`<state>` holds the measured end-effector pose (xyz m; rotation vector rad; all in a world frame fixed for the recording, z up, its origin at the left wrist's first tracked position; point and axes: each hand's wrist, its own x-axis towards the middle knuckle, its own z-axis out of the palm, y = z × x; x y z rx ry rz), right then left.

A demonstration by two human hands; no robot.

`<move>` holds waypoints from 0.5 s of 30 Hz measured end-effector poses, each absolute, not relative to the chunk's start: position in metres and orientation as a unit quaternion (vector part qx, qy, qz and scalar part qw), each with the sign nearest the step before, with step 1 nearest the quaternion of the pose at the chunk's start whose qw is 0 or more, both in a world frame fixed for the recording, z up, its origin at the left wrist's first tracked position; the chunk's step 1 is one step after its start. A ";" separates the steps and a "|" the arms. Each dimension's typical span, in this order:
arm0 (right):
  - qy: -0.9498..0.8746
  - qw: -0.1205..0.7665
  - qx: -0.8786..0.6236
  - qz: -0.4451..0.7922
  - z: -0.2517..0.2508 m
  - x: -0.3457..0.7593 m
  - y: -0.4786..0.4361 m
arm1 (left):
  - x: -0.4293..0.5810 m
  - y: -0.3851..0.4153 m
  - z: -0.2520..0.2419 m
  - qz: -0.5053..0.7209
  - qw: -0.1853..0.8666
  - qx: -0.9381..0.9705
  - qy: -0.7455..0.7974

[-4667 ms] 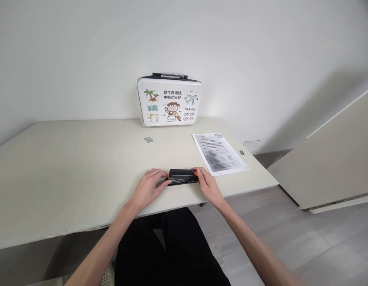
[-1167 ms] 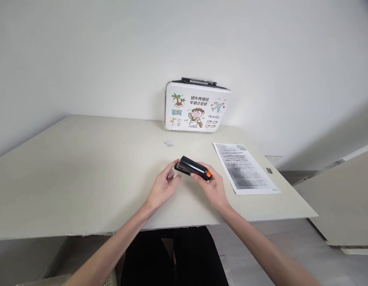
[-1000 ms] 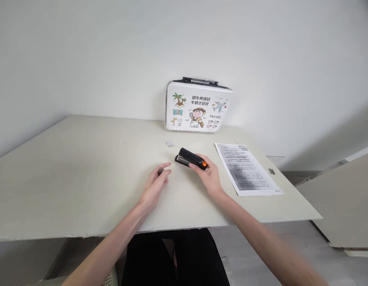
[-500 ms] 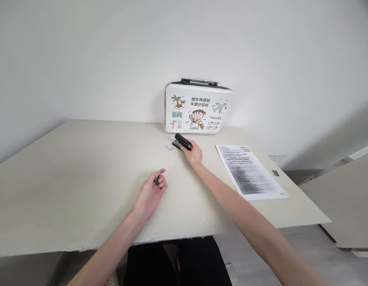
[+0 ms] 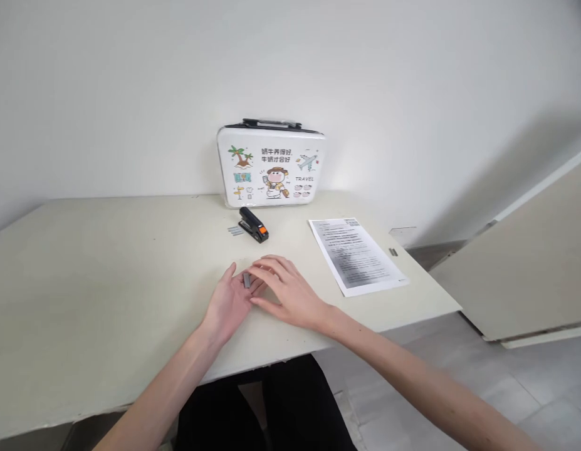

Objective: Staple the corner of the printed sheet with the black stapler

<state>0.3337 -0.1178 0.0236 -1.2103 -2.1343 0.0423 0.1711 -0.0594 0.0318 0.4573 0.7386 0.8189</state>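
A small grey strip of staples (image 5: 246, 280) rests on the fingers of my left hand (image 5: 228, 300), which is turned palm up above the table. My right hand (image 5: 287, 291) reaches over from the right, fingers apart and curved, its fingertips close beside the strip. Whether they touch it I cannot tell. Beyond both hands, a black stapler (image 5: 253, 224) with an orange patch lies on the table. Several more thin staple strips (image 5: 235, 230) lie just left of it.
A white case (image 5: 271, 141) with cartoon prints stands upright against the wall. To the right lies a printed sheet of paper (image 5: 358, 257), and past it a small grey piece (image 5: 393, 252) sits near the edge of the table (image 5: 106, 282).
My right hand has let go of the stapler, which now lies on the table, and has come back to my left hand. The left fingers have uncurled, showing the strip. The view has shifted right.
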 end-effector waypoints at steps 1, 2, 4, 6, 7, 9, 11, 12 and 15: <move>-0.816 0.327 -0.476 0.005 0.024 0.336 -0.123 | 0.179 -0.063 0.034 0.371 0.831 0.228 0.345; -0.813 0.322 -0.486 -0.005 0.023 0.339 -0.127 | 0.186 -0.066 0.036 0.359 0.835 0.238 0.343; -0.806 0.323 -0.496 -0.023 0.021 0.348 -0.133 | 0.200 -0.072 0.038 0.343 0.840 0.253 0.334; -0.799 0.332 -0.501 -0.038 0.018 0.357 -0.138 | 0.211 -0.076 0.039 0.327 0.848 0.266 0.321; -0.794 0.337 -0.504 -0.044 0.017 0.361 -0.141 | 0.216 -0.077 0.040 0.319 0.852 0.271 0.314; -0.783 0.346 -0.515 -0.049 0.015 0.369 -0.146 | 0.224 -0.080 0.039 0.306 0.859 0.276 0.304; -0.773 0.350 -0.527 -0.045 0.015 0.376 -0.151 | 0.230 -0.082 0.038 0.300 0.863 0.278 0.298; -0.769 0.353 -0.531 -0.042 0.014 0.379 -0.153 | 0.233 -0.082 0.037 0.297 0.865 0.278 0.295; -0.763 0.365 -0.533 -0.035 0.013 0.385 -0.157 | 0.240 -0.085 0.036 0.290 0.868 0.279 0.290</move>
